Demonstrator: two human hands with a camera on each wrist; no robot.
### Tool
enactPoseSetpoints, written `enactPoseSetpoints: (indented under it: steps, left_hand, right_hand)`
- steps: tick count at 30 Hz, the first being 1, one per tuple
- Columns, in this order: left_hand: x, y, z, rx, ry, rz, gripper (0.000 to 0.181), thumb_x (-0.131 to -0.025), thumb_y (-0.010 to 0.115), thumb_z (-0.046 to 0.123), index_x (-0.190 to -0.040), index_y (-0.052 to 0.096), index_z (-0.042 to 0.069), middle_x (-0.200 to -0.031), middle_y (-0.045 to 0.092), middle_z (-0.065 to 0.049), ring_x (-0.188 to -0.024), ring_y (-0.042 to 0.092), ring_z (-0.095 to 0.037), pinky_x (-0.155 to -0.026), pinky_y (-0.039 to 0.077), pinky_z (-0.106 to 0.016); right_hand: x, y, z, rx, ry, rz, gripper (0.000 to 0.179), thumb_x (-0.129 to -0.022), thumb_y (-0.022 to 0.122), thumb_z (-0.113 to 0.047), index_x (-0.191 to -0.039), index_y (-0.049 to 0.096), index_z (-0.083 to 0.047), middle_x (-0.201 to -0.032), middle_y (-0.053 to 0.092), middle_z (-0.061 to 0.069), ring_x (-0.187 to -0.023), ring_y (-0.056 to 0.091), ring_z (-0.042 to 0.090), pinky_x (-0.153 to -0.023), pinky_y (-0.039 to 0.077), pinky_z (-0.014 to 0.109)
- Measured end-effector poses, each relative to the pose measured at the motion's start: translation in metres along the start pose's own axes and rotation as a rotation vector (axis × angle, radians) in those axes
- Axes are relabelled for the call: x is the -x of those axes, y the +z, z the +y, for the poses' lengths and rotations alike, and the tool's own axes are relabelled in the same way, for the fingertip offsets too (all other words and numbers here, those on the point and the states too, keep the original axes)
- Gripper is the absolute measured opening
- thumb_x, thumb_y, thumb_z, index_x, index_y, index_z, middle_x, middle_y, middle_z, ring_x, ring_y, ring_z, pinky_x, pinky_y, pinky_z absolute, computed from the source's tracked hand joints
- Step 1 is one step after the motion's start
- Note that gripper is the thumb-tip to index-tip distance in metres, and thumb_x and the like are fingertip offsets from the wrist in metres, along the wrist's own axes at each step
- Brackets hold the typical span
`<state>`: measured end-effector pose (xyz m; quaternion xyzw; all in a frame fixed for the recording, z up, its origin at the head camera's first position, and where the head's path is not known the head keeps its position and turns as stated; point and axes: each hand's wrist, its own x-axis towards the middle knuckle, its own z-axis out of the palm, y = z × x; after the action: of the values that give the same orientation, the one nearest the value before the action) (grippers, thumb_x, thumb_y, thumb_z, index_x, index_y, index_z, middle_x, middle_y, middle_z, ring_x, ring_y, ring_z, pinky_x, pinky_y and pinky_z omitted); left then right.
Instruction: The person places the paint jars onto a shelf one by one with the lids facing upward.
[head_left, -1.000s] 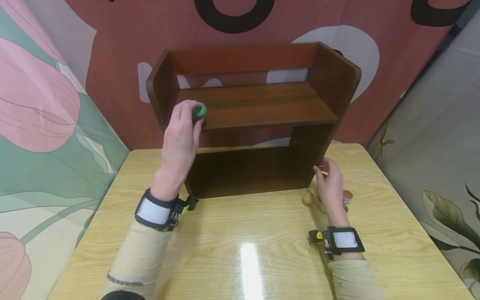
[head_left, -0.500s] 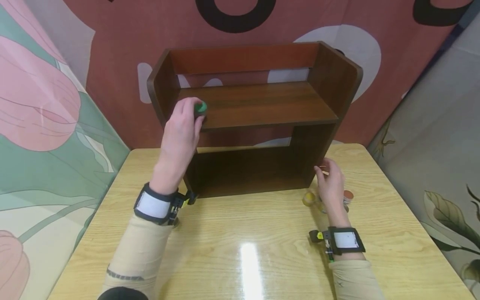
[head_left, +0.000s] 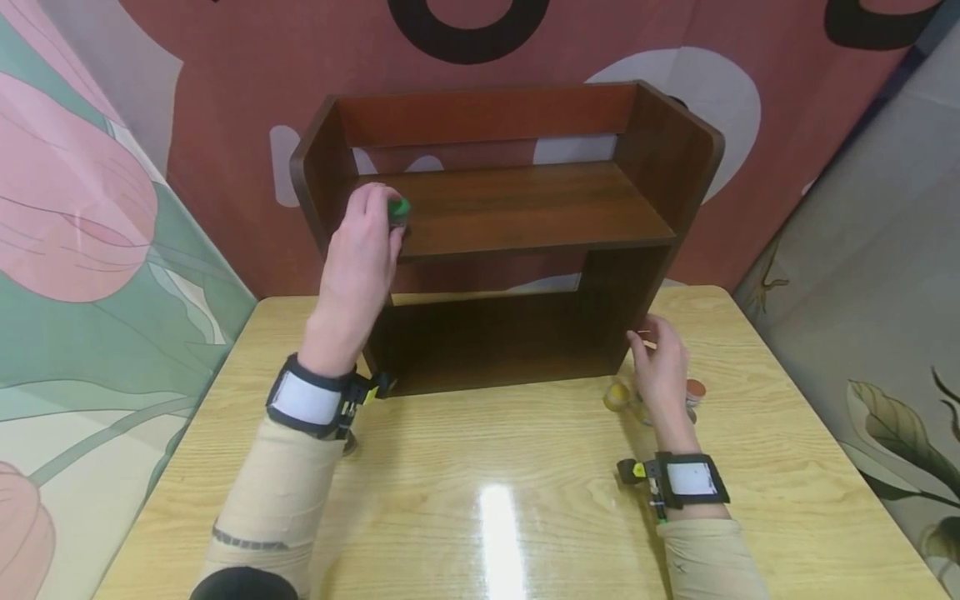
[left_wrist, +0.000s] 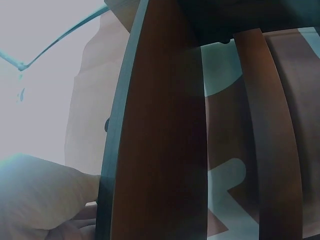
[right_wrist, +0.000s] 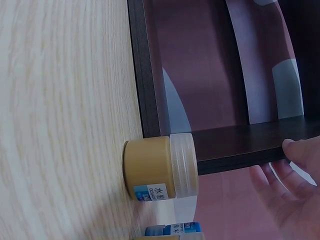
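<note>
My left hand (head_left: pixel 356 254) pinches a small green paint jar (head_left: pixel 399 208) between fingers and thumb, over the left front of the upper shelf. In the left wrist view that hand (left_wrist: pixel 42 200) shows partly behind the shelf's edge, and the jar is hidden. The dark brown two-tier desk shelf (head_left: pixel 525 204) stands at the back of the table. My right hand (head_left: pixel 662 367) holds the front edge of its right side panel (right_wrist: pixel 240 159), thumb on one face and fingers on the other, as the right wrist view shows.
A yellow paint jar (right_wrist: pixel 150 167) stands beside the shelf's lower right corner, with a blue-labelled jar (right_wrist: pixel 175 229) near it. An orange-topped jar (head_left: pixel 696 390) stands right of my right hand on the wooden table (head_left: pixel 450 467). Printed cloth (head_left: pixel 225 167) hangs behind and at both sides.
My left hand has moved slightly up and back over the upper shelf with the green jar in it. The right hand keeps its place on the side panel.
</note>
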<state>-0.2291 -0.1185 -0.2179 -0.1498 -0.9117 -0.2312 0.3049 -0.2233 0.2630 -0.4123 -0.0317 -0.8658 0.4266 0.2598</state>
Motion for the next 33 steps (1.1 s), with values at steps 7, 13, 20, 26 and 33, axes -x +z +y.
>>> enactPoseSetpoints:
  steps: [7, 13, 20, 26, 33]
  left_hand:
    - [-0.004, -0.001, 0.000, -0.036, -0.034, -0.036, 0.044, -0.093, 0.071, 0.002, -0.132, 0.050, -0.006, -0.131, 0.052, -0.026, -0.116, 0.063, -0.037, -0.099, 0.052, -0.044]
    - [-0.007, -0.001, 0.001, -0.049, -0.075, -0.071, 0.045, -0.094, 0.071, 0.003, -0.132, 0.049, -0.007, -0.131, 0.052, -0.027, -0.113, 0.064, -0.039, -0.097, 0.052, -0.046]
    - [-0.009, 0.000, 0.003, -0.033, -0.127, -0.088, 0.045, -0.095, 0.070, 0.004, -0.132, 0.048, -0.006, -0.131, 0.052, -0.027, -0.112, 0.064, -0.039, -0.096, 0.053, -0.047]
    - [-0.012, 0.002, 0.004, -0.015, -0.156, -0.106, 0.045, -0.096, 0.069, 0.004, -0.133, 0.047, -0.006, -0.132, 0.051, -0.026, -0.113, 0.063, -0.038, -0.098, 0.052, -0.047]
    - [-0.013, 0.000, 0.002, -0.009, -0.182, -0.117, 0.043, -0.097, 0.067, 0.003, -0.134, 0.046, -0.006, -0.133, 0.050, -0.026, -0.115, 0.062, -0.039, -0.098, 0.052, -0.047]
  right_hand:
    - [-0.001, 0.001, 0.001, 0.000, -0.002, 0.000, 0.027, -0.101, 0.061, -0.004, -0.125, 0.059, 0.006, -0.118, 0.064, 0.023, -0.108, 0.064, 0.039, -0.088, 0.056, 0.052]
    - [0.000, 0.000, 0.001, 0.006, -0.004, 0.005, 0.026, -0.101, 0.061, -0.004, -0.125, 0.059, 0.006, -0.118, 0.064, 0.023, -0.107, 0.064, 0.038, -0.087, 0.056, 0.051]
    - [0.001, -0.002, 0.002, 0.011, 0.005, 0.005, 0.026, -0.102, 0.061, -0.005, -0.125, 0.059, 0.006, -0.119, 0.064, 0.023, -0.108, 0.064, 0.039, -0.088, 0.055, 0.052]
    - [0.001, -0.003, 0.003, 0.013, 0.006, 0.011, 0.026, -0.102, 0.061, -0.006, -0.125, 0.059, 0.006, -0.118, 0.064, 0.023, -0.108, 0.064, 0.039, -0.088, 0.055, 0.052]
    - [0.001, 0.001, 0.001, 0.009, -0.006, 0.014, 0.027, -0.101, 0.062, -0.005, -0.125, 0.059, 0.006, -0.117, 0.064, 0.023, -0.108, 0.063, 0.039, -0.087, 0.055, 0.053]
